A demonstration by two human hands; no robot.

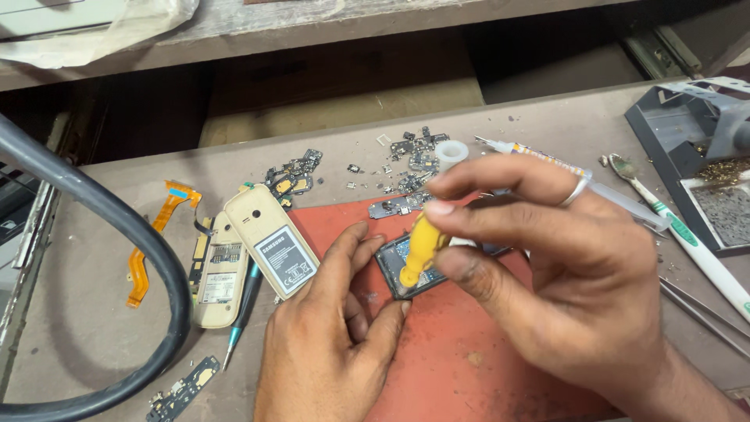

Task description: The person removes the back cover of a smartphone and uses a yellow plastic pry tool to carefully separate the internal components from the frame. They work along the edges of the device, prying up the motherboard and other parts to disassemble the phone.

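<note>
My right hand (562, 289) pinches the yellow handle of a small screwdriver (420, 248) between thumb and fingers, its tip down on a dark phone body (398, 270) lying on a red mat (461, 352). A ring sits on one finger. My left hand (336, 336) rests on the mat, its thumb and fingertips steadying the phone's left edge.
A beige phone shell with its battery (269, 242) lies left of the mat beside a teal-tipped tool (241, 312), orange flex cables (152, 242) and a thick black hose (148, 258). Loose circuit bits (406, 156), a syringe (547, 164), a toothbrush (687, 234) and a grey tray (687, 133) lie behind and right.
</note>
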